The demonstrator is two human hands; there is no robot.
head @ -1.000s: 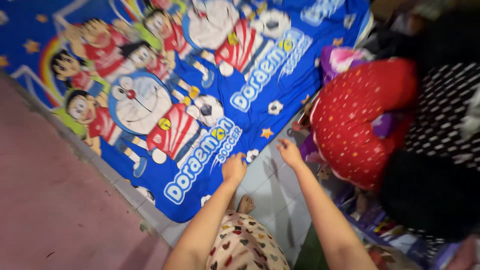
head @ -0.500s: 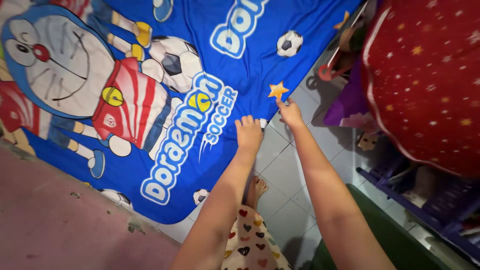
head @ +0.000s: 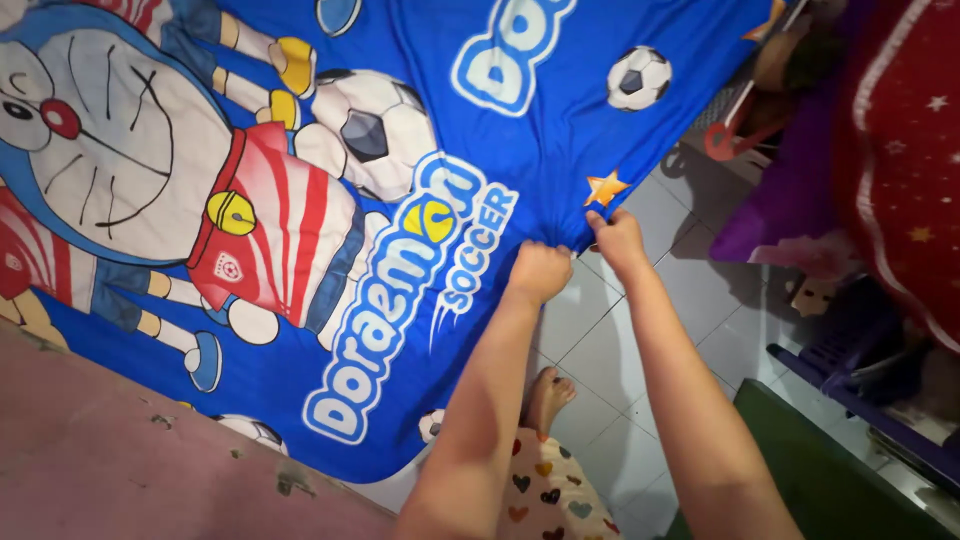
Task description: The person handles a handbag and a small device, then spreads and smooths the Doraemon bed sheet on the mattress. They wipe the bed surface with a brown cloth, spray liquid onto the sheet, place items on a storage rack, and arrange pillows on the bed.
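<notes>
Gripping: both hands bunch the near edge of a blue cartoon-print bedsheet (head: 420, 130), spread flat over the floor ahead, so the cloth can be kept taut and off the tiles.
Left hand (head: 540, 270): fingers curled shut into a fist over a gathered fold of the hem, knuckles up.
Right hand (head: 618, 240): fingers pinched together on the hem just beside the left, right under an orange star print (head: 606, 187).
Sheet position: edge lifted at the hands, puckering toward them; rest lying over a pink mat or surface (head: 100, 450) at lower left.
Below: bare foot (head: 548, 395) on white floor tiles (head: 690, 290), heart-print garment (head: 545, 495) at the knee.
Right side: red star-dotted fabric (head: 900, 150) near, not touching.
</notes>
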